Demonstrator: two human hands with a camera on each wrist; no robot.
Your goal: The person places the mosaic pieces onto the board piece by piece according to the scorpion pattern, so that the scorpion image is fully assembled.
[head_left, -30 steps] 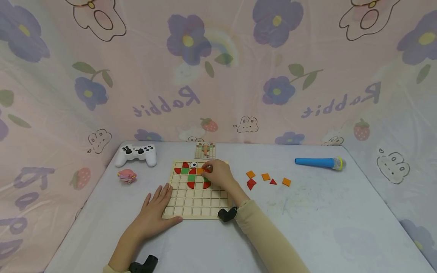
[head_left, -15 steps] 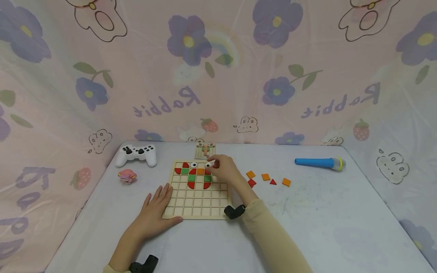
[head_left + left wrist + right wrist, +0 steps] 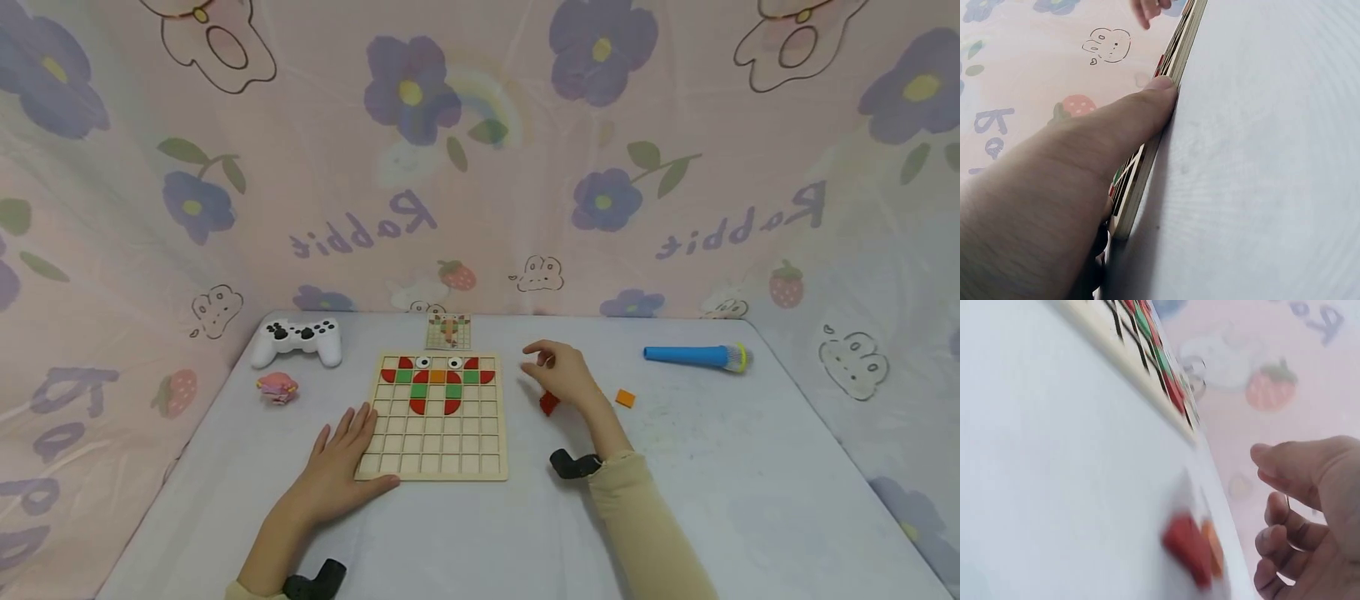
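Head view: set above the near side of the counter (image 3: 720, 500), facing forward and down; the farthest back, it takes in both far corners and the printed cloth (image 3: 480, 167) beyond. Left wrist view: low, close, rolled sideways, looking past the left grip (image 3: 333, 467) along the near side of the board (image 3: 450, 446). Right wrist view: close by the right grip (image 3: 566, 375), also rolled, facing the counter's far edge and cloth. All three share board and right grip
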